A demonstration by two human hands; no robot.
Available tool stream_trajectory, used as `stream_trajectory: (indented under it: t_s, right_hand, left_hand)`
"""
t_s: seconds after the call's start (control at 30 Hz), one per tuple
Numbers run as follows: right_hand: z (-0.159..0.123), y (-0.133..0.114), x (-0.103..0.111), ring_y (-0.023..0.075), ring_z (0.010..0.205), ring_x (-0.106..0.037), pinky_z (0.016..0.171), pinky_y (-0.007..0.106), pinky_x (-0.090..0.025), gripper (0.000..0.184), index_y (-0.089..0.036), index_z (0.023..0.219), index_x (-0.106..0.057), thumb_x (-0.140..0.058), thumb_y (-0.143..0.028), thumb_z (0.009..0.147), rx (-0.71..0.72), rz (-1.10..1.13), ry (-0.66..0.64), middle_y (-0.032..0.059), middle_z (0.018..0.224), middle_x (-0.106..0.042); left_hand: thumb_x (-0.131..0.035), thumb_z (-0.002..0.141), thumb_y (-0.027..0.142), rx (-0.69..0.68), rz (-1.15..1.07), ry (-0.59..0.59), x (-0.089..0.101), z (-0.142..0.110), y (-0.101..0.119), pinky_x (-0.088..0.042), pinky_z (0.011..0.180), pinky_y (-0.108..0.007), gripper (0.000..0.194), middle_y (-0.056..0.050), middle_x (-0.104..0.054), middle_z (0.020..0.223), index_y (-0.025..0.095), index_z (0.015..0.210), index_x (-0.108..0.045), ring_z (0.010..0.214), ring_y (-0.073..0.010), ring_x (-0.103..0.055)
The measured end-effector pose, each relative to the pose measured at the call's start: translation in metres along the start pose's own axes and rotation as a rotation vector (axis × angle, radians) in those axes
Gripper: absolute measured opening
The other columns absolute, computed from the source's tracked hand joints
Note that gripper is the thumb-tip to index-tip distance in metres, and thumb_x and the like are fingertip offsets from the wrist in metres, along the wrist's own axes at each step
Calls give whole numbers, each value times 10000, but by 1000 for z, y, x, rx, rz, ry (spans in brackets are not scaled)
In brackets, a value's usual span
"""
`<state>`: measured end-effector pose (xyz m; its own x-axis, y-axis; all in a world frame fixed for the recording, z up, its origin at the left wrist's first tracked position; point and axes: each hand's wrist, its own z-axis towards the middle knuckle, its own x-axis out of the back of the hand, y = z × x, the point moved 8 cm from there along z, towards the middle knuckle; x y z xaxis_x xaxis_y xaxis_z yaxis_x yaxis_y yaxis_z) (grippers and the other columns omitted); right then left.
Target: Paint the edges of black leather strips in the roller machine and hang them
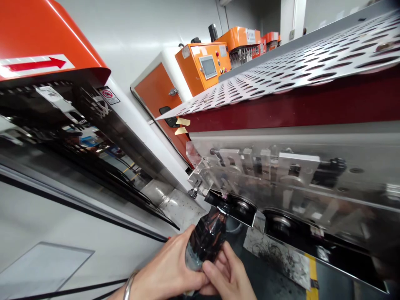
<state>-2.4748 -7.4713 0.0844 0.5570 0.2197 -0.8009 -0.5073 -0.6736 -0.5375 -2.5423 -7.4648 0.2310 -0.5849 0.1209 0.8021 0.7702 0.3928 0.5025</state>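
1 clear plastic bottle (207, 238), dark liquid inside, held tilted with its neck pointing up and to the right. 1 dark cap (223, 207) sits on the neck, with a small pinkish mark too small to read. grip closed on the bottle: left hand (165, 266) wrapped round its side, right hand (226, 273) closed on its lower body, the 2 hands meeting under it. base partly hidden by the fingers (218, 266). 1 silver bangle (128, 285) on the left wrist. condition as shown: bottle in hand, not set down, cap in place, its seating impossible to judge. position: neck just beside 1 black-rimmed round recess (242, 207) under 1 stainless steel machine panel (265, 175); contact cannot be told. nearby: 1 sheet of scrap paper with dark smears (278, 260), 1 yellow floor stripe (311, 275). above: 1 perforated metal sheet (281, 71). farther off: 2 yellow sticky notes (183, 121) on 1 orange cabinet door (156, 100), 1 orange control box (203, 68). at left: 1 orange hood with a red arrow label (34, 64).
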Motion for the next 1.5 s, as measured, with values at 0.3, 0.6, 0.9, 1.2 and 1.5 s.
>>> stream_trajectory:
  t_s: [0.3,0.6,0.9,1.2,1.5]
  right_hand:
    - [0,-4,-5,372,1253,-569,993,530,-529,981,-180,1377,-438,-834,-641,607,-34,-79,-55,171,1376,-591]
    - [-4,-6,-14,380,1251,-567,679,382,-646,987,-175,1387,-420,-830,-631,614,-94,-47,-81,183,1454,-511]
    - [-6,-16,-22,375,1222,-591,644,371,-642,993,-174,1412,-374,-820,-616,644,-79,-39,-126,193,1418,-542]
    - [-9,-30,-33,324,1139,-647,859,440,-607,786,-171,1285,-515,-796,-605,693,-44,-48,-193,146,1257,-664]
    - [-10,-28,-34,348,1123,-645,563,309,-617,952,-161,1408,-404,-806,-612,671,-100,-39,-188,179,1310,-620]
  left_hand:
    - [-669,638,165,-28,-9,-7,2,0,1,-479,726,-207,347,47,-685,927,218,973,-595,804,-164,-638]
    - [-638,655,218,-33,23,-5,5,-1,2,-479,695,-215,306,27,-682,912,215,959,-607,786,-175,-639]
    - [-665,653,194,-62,33,9,6,-1,2,-479,730,-211,319,44,-701,939,224,966,-611,789,-161,-646]
    - [-678,673,197,-57,50,-3,9,-3,7,-468,703,-197,281,58,-715,917,229,947,-627,762,-149,-655]
    - [-684,684,190,-67,50,-21,13,-3,15,-455,671,-170,281,88,-695,890,247,955,-635,746,-123,-641]
